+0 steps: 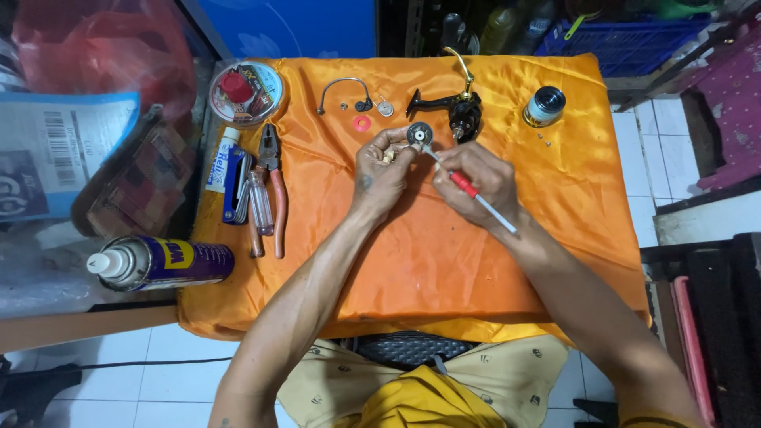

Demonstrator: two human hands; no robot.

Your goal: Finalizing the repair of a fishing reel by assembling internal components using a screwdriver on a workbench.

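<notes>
Two bare hands work at the middle of a desk draped in orange cloth (412,269). Starting at nine o'clock, a spray can (158,263) lies on its side off the cloth's edge. Toward ten o'clock lie a small tube (223,157), a clear-handled screwdriver (260,202) and pliers (273,186) with orange handles, and above them a round clear box (246,93) of small parts. At eleven o'clock sit a curved wire bail (342,89) and a pink washer (361,123).

Near the centre, the left hand (379,176) has its grip pinched shut on a small round gear-like part (419,135), held just above the cloth. The right hand (479,184) is just beside it, its grip closed around a thin tool with a red and white handle (468,189), whose tip touches that part.

At twelve o'clock, just behind the hands, stands a black reel body (460,111) with a gold handle. At one o'clock a metal spool (544,106) rests on the cloth, well apart from the hands.
</notes>
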